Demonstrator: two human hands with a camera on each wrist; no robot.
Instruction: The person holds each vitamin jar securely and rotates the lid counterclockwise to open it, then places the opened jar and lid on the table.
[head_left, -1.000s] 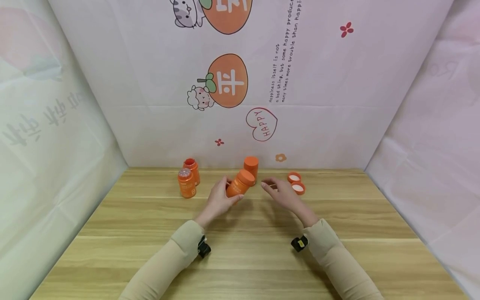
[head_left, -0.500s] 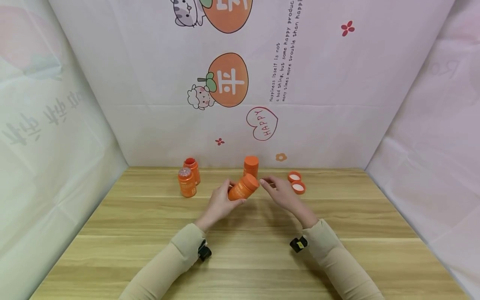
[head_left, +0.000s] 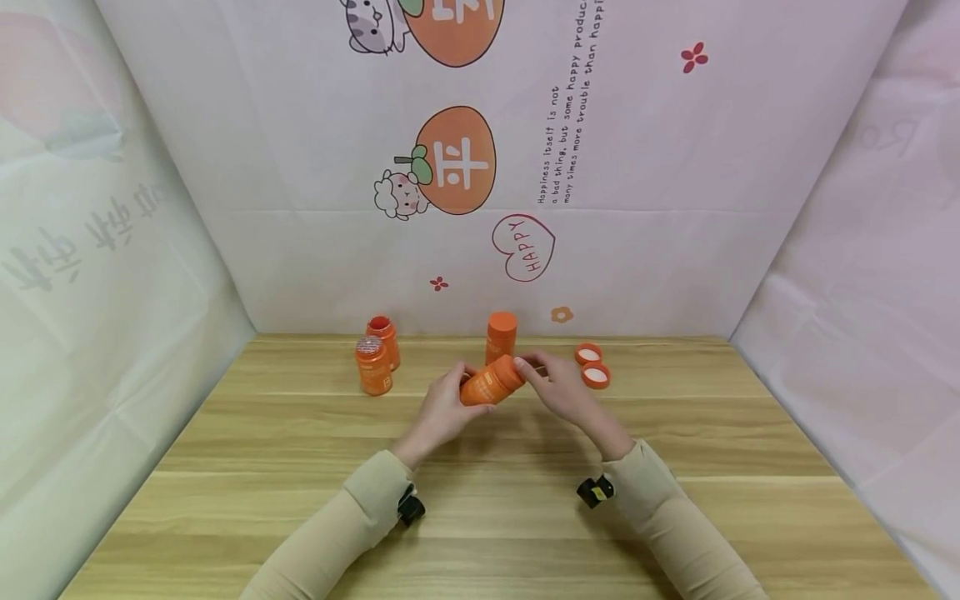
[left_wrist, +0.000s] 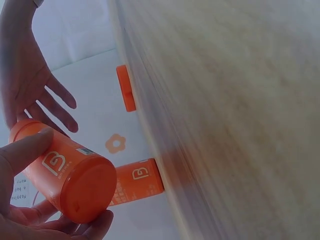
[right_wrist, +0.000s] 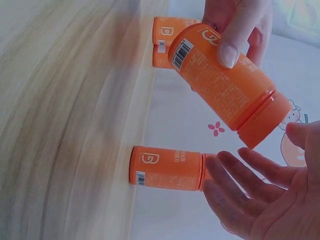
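Observation:
My left hand point(head_left: 441, 410) grips an orange pill bottle point(head_left: 486, 385) off the table, tilted with its capped end up and to the right. In the right wrist view, the left thumb presses on the label beside a barcode. My right hand point(head_left: 564, 390) is at the bottle's orange screw cap point(right_wrist: 265, 120). Its thumb is at the cap's edge, while the other fingers spread loosely below and are not wrapped round it. Just behind, a second capped orange bottle point(head_left: 501, 335) stands upright on the table.
Two uncapped orange bottles stand at the left: the front one point(head_left: 373, 373) has a silvery top, the rear one point(head_left: 387, 333) a red mouth. Two orange lids point(head_left: 596, 377) with white insides lie right of my right hand. A printed white backdrop point(head_left: 637, 250) rises behind the wooden table point(head_left: 495, 533).
The held bottle has tipped further to the right, and its cap has come to my right hand's fingertips. The right hand has barely moved.

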